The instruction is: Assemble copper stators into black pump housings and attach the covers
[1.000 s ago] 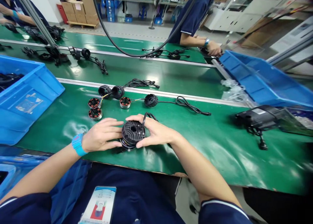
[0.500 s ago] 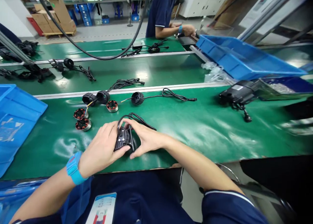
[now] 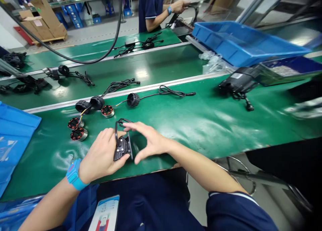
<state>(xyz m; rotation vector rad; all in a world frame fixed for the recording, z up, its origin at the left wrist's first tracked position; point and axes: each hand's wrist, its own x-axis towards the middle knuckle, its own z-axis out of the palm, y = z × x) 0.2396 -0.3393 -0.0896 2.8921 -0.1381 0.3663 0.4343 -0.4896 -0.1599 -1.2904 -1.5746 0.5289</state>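
My left hand (image 3: 105,152) is wrapped round a black motor housing (image 3: 122,147) with a cable, just above the green mat (image 3: 191,127). Its flat, plate-like side faces right, and the hand covers much of it. To the right, my right hand (image 3: 148,142) has thumb and fingers spread in a C shape with nothing between them; its fingertips are close to the cable (image 3: 122,121) behind the housing. Beyond my hands lie several wound motor stators (image 3: 107,111), (image 3: 78,134) with copper-coloured coils, wired to black round caps (image 3: 133,99).
A blue bin (image 3: 15,133) stands at the left, and a large blue tray (image 3: 246,44) at the back right. Near that tray lies a black device (image 3: 238,80) with a plug. A metal rail (image 3: 161,84) crosses behind the mat. Across the line, a co-worker (image 3: 152,11) handles black cables.
My right hand has drawn away from the housing to the right, its fingers wider apart. The left hand keeps its hold. The head view has shifted and tilted; the co-worker's hands have risen.
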